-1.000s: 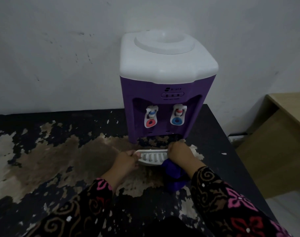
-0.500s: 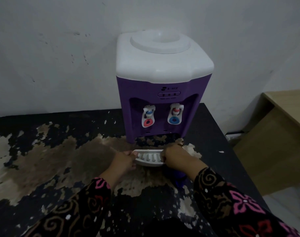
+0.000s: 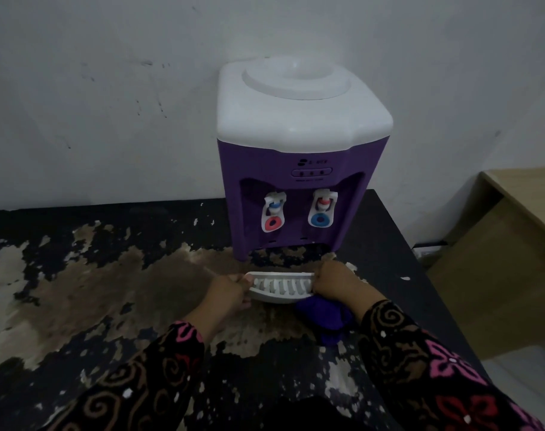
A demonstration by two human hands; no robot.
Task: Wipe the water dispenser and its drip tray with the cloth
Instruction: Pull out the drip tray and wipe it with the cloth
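A purple water dispenser (image 3: 296, 169) with a white top and two taps stands at the back of the table against the wall. Its white slatted drip tray (image 3: 280, 287) is out of the dispenser, held just in front of the base. My left hand (image 3: 227, 290) grips the tray's left end, thumb on the rim. My right hand (image 3: 336, 283) holds the tray's right end together with a purple cloth (image 3: 324, 318), which hangs below the hand onto the table.
The black table (image 3: 78, 306) has a badly peeled, patchy top. Its right edge runs close past the dispenser. A light wooden desk (image 3: 513, 244) stands lower at the right. A white wall is right behind the dispenser.
Both hands stay on the tray. My right hand has shifted from over the tray's slats to its right end, showing more of the slats. The view moved slightly.
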